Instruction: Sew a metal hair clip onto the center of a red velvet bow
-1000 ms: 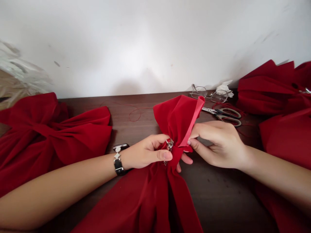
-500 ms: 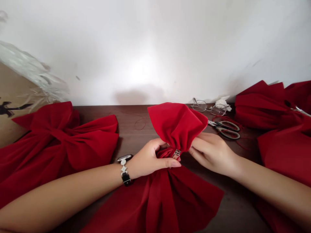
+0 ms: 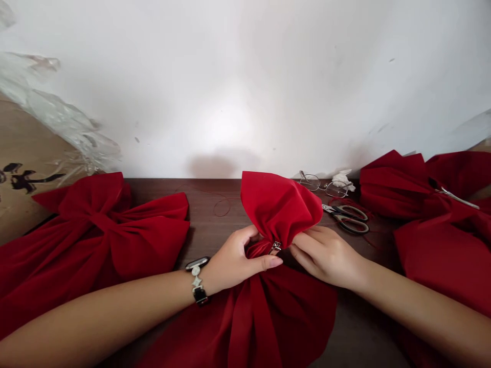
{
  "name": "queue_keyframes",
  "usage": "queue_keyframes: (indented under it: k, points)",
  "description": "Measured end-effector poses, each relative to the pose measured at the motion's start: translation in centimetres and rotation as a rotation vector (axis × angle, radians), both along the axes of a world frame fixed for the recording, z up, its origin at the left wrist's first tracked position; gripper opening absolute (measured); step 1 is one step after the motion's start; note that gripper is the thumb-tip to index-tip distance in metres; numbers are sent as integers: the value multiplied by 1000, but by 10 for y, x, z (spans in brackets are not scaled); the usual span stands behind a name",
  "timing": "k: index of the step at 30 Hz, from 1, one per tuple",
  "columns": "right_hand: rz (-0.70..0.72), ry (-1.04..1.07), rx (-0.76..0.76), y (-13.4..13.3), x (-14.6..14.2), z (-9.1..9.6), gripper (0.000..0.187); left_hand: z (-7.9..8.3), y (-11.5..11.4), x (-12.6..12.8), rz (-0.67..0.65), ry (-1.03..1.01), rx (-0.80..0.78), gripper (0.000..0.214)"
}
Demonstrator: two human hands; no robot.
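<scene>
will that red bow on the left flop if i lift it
Probably yes: the red fabric bow has soft gathered folds, so its loops would likely sag. It looks light for its size, being just cloth. Its pinched centre may keep the gathers, though its fastening can't be seen.

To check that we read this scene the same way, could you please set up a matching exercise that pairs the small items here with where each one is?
Items
1. Metal clasp
2. Scissors
3. Eyeglasses
4. Silver-and-black wristband

Places
A. At the far edge of the dark wood table, beside a crumpled white tissue
B. Around the left wrist
C. In the red fabric, between the left hand and right hand
D. On the table, just in front of the tissue

Pairs: 1-C, 2-D, 3-A, 4-B
</scene>
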State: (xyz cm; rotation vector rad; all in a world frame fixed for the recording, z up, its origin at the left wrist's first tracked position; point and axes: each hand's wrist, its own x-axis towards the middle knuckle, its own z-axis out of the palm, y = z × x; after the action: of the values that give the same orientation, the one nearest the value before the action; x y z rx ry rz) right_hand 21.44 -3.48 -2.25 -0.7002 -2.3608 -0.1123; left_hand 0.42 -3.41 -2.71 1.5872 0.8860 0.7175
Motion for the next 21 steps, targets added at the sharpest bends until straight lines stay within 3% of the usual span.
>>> queue_keyframes:
  k: [5, 10, 15, 21]
  points:
    - [22, 52, -146, 1, 1, -1, 22, 0, 3, -2, -40, -7, -29, 38]
    - [14, 194, -518, 12, 0, -3, 11, -2, 7, -2, -31, -49, -52, 42]
    - [26, 396, -876, 22, -8, -12, 26, -2, 7, 0, -8, -70, -45, 39]
    - [-17, 597, -1090, 20, -12, -15, 33, -3, 6, 0, 38, -97, -104, 41]
